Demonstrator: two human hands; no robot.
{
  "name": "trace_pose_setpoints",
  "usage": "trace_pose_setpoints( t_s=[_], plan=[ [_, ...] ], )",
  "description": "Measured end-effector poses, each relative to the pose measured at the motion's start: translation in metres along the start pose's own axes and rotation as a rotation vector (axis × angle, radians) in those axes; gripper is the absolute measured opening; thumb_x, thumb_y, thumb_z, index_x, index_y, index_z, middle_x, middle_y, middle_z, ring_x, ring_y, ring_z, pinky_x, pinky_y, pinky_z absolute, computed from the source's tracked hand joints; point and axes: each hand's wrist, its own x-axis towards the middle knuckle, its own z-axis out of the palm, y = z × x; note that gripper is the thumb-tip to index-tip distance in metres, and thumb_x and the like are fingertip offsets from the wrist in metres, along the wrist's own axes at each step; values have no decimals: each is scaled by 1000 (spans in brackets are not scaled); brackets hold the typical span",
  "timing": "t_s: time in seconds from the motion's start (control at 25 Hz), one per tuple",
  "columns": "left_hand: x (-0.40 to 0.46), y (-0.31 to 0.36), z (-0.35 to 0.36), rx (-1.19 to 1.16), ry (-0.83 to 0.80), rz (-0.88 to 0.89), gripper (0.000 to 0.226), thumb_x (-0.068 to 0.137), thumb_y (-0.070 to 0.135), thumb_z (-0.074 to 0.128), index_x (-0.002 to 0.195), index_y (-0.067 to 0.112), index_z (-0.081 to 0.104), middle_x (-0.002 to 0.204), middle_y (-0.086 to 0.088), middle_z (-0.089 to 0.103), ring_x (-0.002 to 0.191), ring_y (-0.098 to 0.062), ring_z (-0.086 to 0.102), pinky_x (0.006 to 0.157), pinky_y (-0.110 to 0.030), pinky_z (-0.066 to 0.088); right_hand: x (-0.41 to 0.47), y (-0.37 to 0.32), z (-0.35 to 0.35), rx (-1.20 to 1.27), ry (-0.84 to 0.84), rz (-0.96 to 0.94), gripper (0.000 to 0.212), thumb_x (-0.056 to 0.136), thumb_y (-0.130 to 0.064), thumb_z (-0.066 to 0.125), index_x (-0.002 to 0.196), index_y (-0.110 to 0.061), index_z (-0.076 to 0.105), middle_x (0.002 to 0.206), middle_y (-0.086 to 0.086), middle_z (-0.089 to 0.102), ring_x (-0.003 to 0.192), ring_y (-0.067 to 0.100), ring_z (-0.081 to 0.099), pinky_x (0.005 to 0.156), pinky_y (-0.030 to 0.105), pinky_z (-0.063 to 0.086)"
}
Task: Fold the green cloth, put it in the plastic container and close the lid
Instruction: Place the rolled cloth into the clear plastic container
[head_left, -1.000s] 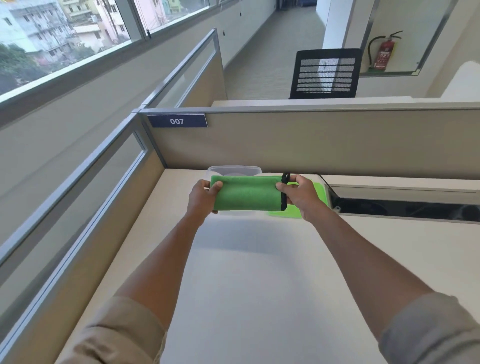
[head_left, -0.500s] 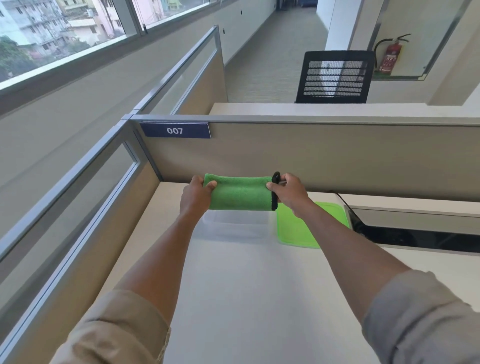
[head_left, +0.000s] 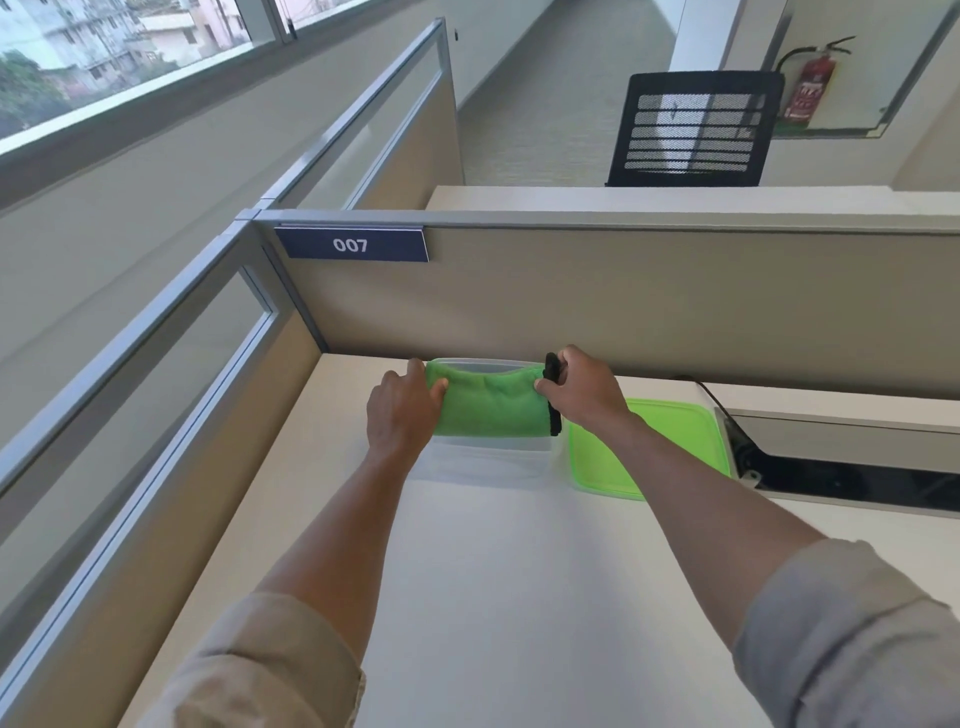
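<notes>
Folded green cloth (head_left: 491, 408) at mid-frame, gripped at both short ends: left hand (head_left: 402, 413) pinching the left end, thumb on the near face; right hand (head_left: 587, 392) clenched on the right end, right by the black edging (head_left: 554, 400). Stretched between the two grips, presumably to keep the fold from springing open while going in. Held over the clear plastic container (head_left: 485, 460), far edge of the bundle already at or below the back rim; impossible to tell whether touching the bottom. Near wall of the container showing bare below the cloth, so only partly in, by the look of it.

Container close against the beige partition (head_left: 623, 301) at the far end of the desk (head_left: 519, 597), probably parked there to leave the nearer surface free for folding. Green lid (head_left: 670, 441) flat on the desk just right of the container, partly under the right forearm; placed within easy reach of that hand for closing. Dark cable slot (head_left: 857, 478) further right, apart from the lid.

Folding apparently done; placing under way; lid not yet on. Likely next need: lowering both ends evenly and letting go without dragging the fold loose, black edging included inside the rim.
</notes>
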Motion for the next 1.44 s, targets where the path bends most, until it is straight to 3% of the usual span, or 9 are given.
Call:
trace_pose_setpoints(
  t_s=[0.08,0.28,0.4,0.48,0.68,0.84,1.12,1.28,1.44],
  plan=[
    [-2,1,3,78,37,69,34,95,38,55,106,6,60,91,-20,66,95,-39,56,76,-43,42,0,-2,-1,-107,-31,-65,26,78,-37,67,89,-19,52,83,2,65,76,27,59,63,35,48],
    [2,1,16,226,43,146,32,85,40,67,93,9,71,100,-10,58,95,-31,52,73,-41,43,0,2,3,-325,-49,-187,19,76,-34,68,80,-19,56,86,5,65,87,31,57,61,32,38],
    [6,4,19,236,15,102,36,82,43,71,105,16,66,105,-8,56,97,-29,53,76,-39,42,1,3,7,-459,-34,-251,24,78,-34,70,87,-13,64,96,7,61,98,30,51,75,36,42],
    [9,4,20,233,23,55,50,76,44,77,114,19,57,107,-8,55,98,-29,54,77,-40,43,2,2,10,-562,-43,-263,28,79,-36,71,91,-10,67,101,8,60,103,30,49,81,37,41],
    [13,0,27,227,-138,-121,71,77,50,76,130,17,41,117,-10,55,106,-33,58,81,-41,41,9,1,18,-781,-69,-252,27,80,-34,73,95,-12,69,106,6,64,108,30,47,85,37,38],
    [16,2,29,167,-263,-235,58,84,51,68,123,12,51,121,-11,62,111,-34,61,81,-37,43,14,3,25,-819,-89,-202,18,80,-27,72,91,-14,68,101,6,69,107,29,49,83,37,38],
    [6,1,24,112,-300,-269,53,88,52,63,119,9,58,121,-12,63,112,-34,60,79,-35,44,15,4,25,-722,-122,-234,27,84,-29,68,105,-12,64,104,12,69,109,32,52,85,37,42],
    [2,9,11,71,-179,-283,55,95,54,49,123,7,48,118,-15,63,107,-38,61,73,-38,38,-5,7,18,-725,32,-404,23,88,-29,61,101,-10,60,89,13,71,95,35,54,78,41,41],
    [-19,34,-3,188,155,56,34,95,42,52,108,11,53,98,-11,58,79,-32,62,58,-38,43,-25,19,-3,-715,204,-508,15,90,-27,55,96,-14,57,83,8,66,81,33,54,68,41,44]
  ],
)
